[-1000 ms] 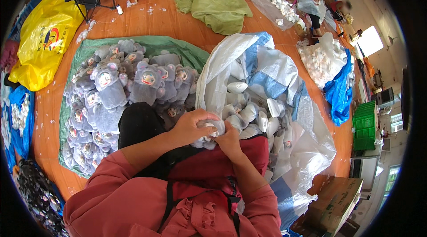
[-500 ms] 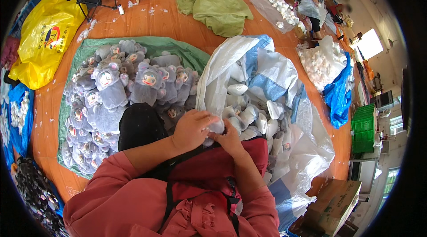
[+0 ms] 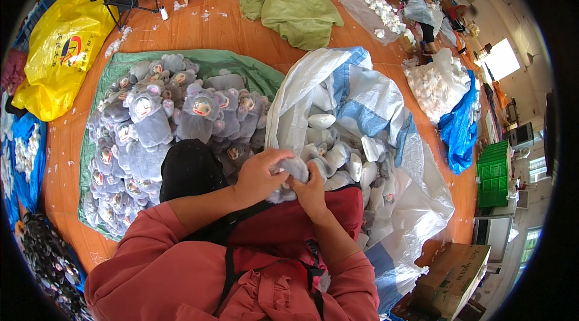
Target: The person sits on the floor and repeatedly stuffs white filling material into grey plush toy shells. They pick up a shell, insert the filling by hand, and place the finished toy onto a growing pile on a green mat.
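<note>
I see a small grey plush piece (image 3: 294, 170), soft and rounded, pinched between my left hand (image 3: 260, 177) and right hand (image 3: 311, 191) above my lap. Only its fuzzy top shows between the fingers; the rest is hidden. It sits just beside the open white-and-blue sack (image 3: 362, 104) of similar unfinished grey pieces.

I am seeing my left hand (image 3: 260, 175) and my right hand (image 3: 310, 188) squeezing a small grey soft toy (image 3: 294, 168) together, right over my red lap. Just past the toy, a big white and blue sack (image 3: 356, 89) is lying open with more pale pieces inside. Left of the sack, grey dolls (image 3: 163, 122) are piling on a green sheet (image 3: 241, 71).
</note>
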The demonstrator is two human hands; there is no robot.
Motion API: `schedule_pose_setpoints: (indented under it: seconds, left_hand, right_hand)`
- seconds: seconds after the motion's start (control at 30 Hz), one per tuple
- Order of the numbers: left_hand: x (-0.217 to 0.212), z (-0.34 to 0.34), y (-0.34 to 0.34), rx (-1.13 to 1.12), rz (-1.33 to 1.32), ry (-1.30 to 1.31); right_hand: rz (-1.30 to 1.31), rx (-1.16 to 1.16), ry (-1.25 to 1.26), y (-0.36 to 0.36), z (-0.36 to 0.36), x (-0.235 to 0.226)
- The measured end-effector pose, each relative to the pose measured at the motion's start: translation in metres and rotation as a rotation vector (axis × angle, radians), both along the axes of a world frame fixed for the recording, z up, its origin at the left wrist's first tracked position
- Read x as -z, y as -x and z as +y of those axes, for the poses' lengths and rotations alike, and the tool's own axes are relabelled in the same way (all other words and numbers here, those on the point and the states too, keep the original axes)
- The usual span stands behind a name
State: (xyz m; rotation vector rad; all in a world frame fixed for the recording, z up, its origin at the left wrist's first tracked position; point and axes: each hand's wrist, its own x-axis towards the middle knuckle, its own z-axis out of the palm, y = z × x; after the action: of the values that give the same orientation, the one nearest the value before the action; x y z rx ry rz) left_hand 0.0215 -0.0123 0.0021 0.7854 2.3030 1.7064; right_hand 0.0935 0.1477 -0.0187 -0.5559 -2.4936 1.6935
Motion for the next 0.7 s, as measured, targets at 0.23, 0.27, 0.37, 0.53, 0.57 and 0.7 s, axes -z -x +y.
schedule_pose_setpoints:
  seconds: [0.23, 0.27, 0.37, 0.53, 0.57, 0.7]
  left_hand:
    - [-0.007, 0.01, -0.023, 0.037, 0.529, 0.061]
    - [0.003, 0.01, -0.027, 0.058, 0.582, 0.037]
    - [-0.001, 0.012, -0.037, 0.142, 0.668, -0.005]
    - [-0.001, 0.011, -0.053, 0.276, 0.773, 0.009]
    - [-0.001, 0.01, -0.054, 0.282, 0.791, 0.011]
    - [-0.008, 0.01, -0.054, 0.308, 0.732, -0.038]
  right_hand:
    - [0.124, 0.116, 0.342, 0.0, 0.01, 0.026]
    - [0.132, 0.116, 0.406, 0.001, 0.01, 0.027]
    - [0.157, 0.146, 0.58, 0.0, 0.011, 0.028]
    - [0.136, 0.234, 1.2, 0.004, 0.012, 0.023]
    - [0.125, 0.244, 1.243, 0.004, 0.014, 0.026]
    - [0.446, 0.065, 0.3, 0.001, 0.014, 0.029]
